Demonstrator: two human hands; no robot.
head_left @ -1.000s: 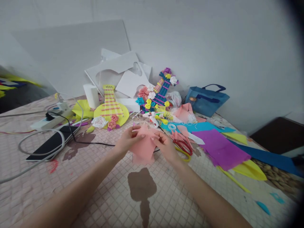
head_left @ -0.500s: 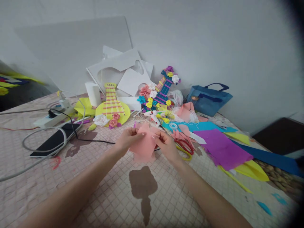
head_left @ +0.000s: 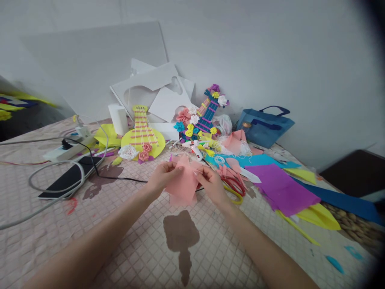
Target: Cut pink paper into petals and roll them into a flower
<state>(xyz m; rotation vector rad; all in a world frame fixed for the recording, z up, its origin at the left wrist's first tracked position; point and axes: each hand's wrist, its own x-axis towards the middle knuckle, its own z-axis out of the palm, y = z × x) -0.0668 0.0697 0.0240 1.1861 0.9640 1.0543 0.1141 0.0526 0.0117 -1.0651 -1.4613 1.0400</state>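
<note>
1. Pinching the upper left part of the pink paper point(head_left: 183, 185) with the left hand point(head_left: 161, 176), thumb lying across the near face and fingers curling behind.
2. Pinching the upper right edge of the same paper with the right hand point(head_left: 212, 185), thumb and fingertips pressing together in a closed grip.
3. Holding the paper between both hands, over the middle of the table point(head_left: 126, 245), with layers overlapping and pointed tips sticking up along the top; leaving contact between its lower edge and the table impossible to tell.
4. Working just behind a dark stain point(head_left: 181, 231) on the table's near side.
5. Facing a white glue gun point(head_left: 196, 151) just beyond the paper, and a yellow guitar shape point(head_left: 143, 138) with white strings and paper flowers, farther back to the left.
6. Facing also a blue guitar shape point(head_left: 208, 115) with many flowers, leaning up at the back.
7. Having red-handled scissors point(head_left: 236, 186) and a yellow loop point(head_left: 236, 199) near the right hand, with a purple sheet point(head_left: 282, 189) farther right and a blue bag point(head_left: 264, 127) behind.
8. Having a black-topped slab point(head_left: 69, 177), a power strip point(head_left: 66, 151) and looping cables well to the left.
</note>
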